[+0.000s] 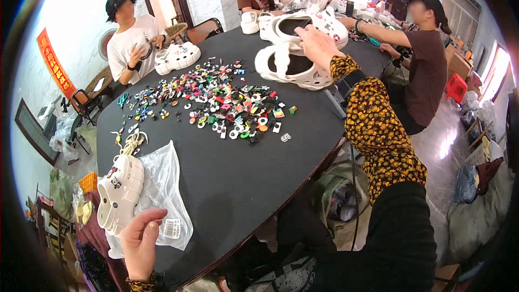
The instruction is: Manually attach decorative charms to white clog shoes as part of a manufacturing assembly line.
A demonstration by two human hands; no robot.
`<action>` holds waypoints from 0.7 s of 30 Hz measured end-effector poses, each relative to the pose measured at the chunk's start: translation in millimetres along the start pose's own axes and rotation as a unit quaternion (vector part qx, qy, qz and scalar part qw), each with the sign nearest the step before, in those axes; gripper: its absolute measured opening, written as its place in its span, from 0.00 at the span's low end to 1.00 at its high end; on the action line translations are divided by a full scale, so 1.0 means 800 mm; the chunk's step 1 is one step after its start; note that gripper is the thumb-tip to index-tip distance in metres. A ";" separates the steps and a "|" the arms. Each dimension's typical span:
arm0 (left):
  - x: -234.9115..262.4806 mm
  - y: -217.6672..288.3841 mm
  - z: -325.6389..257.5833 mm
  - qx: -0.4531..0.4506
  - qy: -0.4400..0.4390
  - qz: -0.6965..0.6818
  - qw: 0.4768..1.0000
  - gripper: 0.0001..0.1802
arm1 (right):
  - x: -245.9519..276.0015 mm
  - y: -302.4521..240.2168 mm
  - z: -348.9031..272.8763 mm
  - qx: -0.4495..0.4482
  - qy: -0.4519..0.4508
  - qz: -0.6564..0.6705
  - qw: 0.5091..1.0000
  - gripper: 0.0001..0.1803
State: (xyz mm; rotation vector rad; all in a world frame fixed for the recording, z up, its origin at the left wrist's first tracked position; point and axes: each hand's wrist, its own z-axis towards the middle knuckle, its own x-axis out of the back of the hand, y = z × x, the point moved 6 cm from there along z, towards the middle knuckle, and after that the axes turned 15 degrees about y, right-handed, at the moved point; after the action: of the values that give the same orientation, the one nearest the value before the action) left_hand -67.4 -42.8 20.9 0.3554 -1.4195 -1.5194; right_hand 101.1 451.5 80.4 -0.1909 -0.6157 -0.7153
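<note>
My left hand (141, 243) is by the near end of a white clog (121, 192) with small charms on it. The thumb and index finger are curled but apart, with nothing visible between them. That clog rests partly on a clear plastic bag (172, 197) with a label. My right arm reaches across the table, and my right hand (320, 47) is over a group of white clogs, its fingers stretched across the dark opening of one clog (280, 35). Another white clog (316, 78) sits nearer, below that hand. Whether the fingertips touch a clog is hard to make out.
Many colourful shoe charms (227, 103) spread over the dark table (232, 178). Beige cord (132, 141) lies beyond the left clog. A person (138, 43) sits far left near a white clog (177, 58); another person (432, 65) works at right. A red stool (457, 87) stands behind.
</note>
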 end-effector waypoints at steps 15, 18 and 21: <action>-0.073 0.000 -0.026 -0.008 -0.095 0.076 0.992 0.13 | 0.019 0.029 -0.239 -0.076 0.113 0.179 0.974 0.09; -0.097 -0.001 -0.029 -0.018 -0.114 0.105 0.988 0.13 | 0.025 0.079 -0.321 -0.158 0.125 0.192 0.961 0.09; -0.117 -0.013 -0.036 0.034 -0.164 0.124 0.978 0.14 | 0.026 0.131 -0.417 -0.256 0.128 0.161 0.945 0.09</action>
State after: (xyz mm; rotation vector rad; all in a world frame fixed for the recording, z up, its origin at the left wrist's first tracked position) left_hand -6.1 12.1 -33.0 -0.0364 -1.7066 -1.3681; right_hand 337.1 395.6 -172.6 -0.6540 -0.1315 -0.5575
